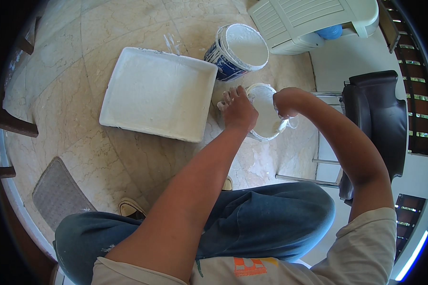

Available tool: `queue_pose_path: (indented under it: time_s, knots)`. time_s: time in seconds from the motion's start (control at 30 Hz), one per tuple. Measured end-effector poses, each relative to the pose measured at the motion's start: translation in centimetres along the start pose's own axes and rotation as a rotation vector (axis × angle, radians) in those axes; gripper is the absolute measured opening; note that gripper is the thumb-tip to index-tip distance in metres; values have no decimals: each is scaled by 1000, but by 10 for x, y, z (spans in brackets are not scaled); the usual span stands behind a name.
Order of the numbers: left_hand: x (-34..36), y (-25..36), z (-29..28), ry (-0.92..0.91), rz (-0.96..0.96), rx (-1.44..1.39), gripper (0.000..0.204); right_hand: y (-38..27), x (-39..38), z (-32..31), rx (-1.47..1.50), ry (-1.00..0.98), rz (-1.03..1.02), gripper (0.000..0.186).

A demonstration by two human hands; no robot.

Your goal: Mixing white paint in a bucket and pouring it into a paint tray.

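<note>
A small bucket of white paint [267, 118] stands on the floor in front of me. At its left rim is my left hand [238, 108], its paint-smeared fingers curled round the outer side. My right hand [288, 102] is bent down over the right rim with its fingers closed, and they are mostly hidden. Just below it, a bit of clear, film-like material [293, 122] shows by the rim. Behind the small bucket, a larger blue bucket [226, 65] holds white paint too. To the left lies a wide paint tray [159, 95] coated in white.
A pale green plastic stool [314, 21] stands at the far right, with something blue [330, 32] under it. A dark padded chair [376, 128] with metal legs is on the right. A grey mat [61, 192] and wooden furniture legs [16, 124] are at left.
</note>
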State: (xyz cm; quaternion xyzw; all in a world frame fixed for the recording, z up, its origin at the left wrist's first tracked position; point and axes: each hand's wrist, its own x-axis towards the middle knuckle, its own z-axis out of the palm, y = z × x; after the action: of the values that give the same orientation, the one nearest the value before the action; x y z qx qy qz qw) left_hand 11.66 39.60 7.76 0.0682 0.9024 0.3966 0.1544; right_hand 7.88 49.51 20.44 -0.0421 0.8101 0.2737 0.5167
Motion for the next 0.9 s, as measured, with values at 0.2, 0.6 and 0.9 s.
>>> queue_pose_path:
  time_s: [0.2,0.6,0.9]
  knots:
    - [0,-1,-3,-37,27,-4,44,20,-12,-13,66,85,-42,24]
    - [-1,-1,2,33,26,58,41,12,-36,22,131,141,99,34]
    - [0,-5,8,59,37,43,46,-16,-25,17,16,121,182,25]
